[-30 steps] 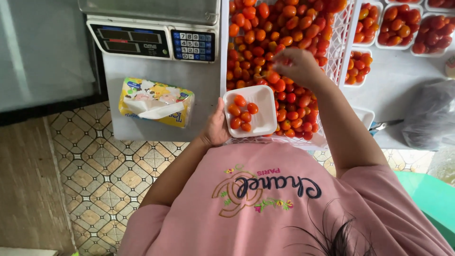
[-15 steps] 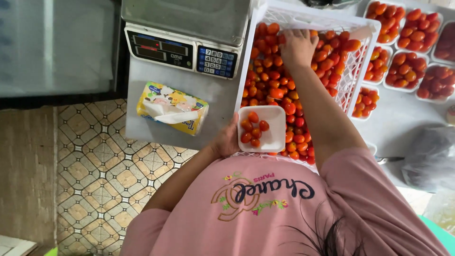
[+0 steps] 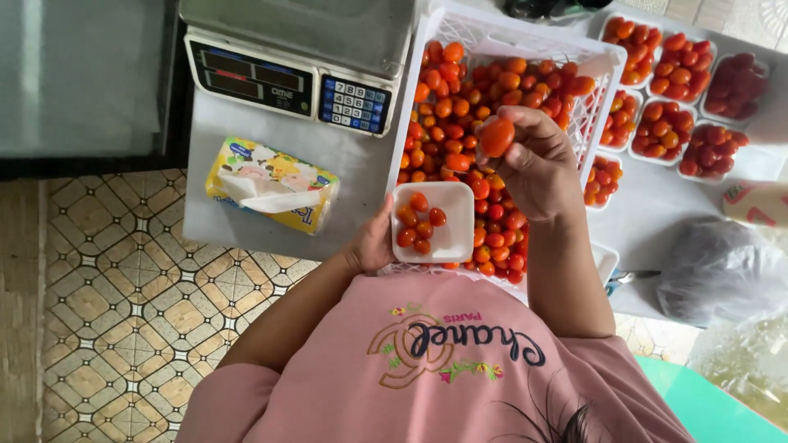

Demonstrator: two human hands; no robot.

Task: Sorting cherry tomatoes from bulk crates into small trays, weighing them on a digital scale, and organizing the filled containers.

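1. the cherry tomato point(image 3: 497, 136) now sits lifted in the right hand point(image 3: 538, 168); half a second ago that hand lay flat among the fruit at the far end of the white crate point(image 3: 525, 45), and it has since drawn back toward the body with one fruit.
2. the tomato is oval; its long axis runs roughly from 1 o'clock to 7 o'clock, though which end is the stem end cannot be told.
3. the right fingers point(image 3: 533, 123) are clenched around the tomato, pinching it above the crate's heap.
4. at 7 o'clock from the tomato, the small white tray point(image 3: 453, 238) holds a few tomatoes on its left side; it has stayed at the crate's near edge, and the count inside looks about the same.
5. the left hand point(image 3: 373, 246) grips the tray's left edge, fingers curled under it.
6. at 9 o'clock from the tray, a yellow tissue pack point(image 3: 271, 184) lies on the grey surface point(image 3: 238, 226).
7. at 11 o'clock, a weighing scale point(image 3: 287, 74) stands.
8. at 2 o'clock, filled trays point(image 3: 681, 123) of tomatoes sit beside the crate.
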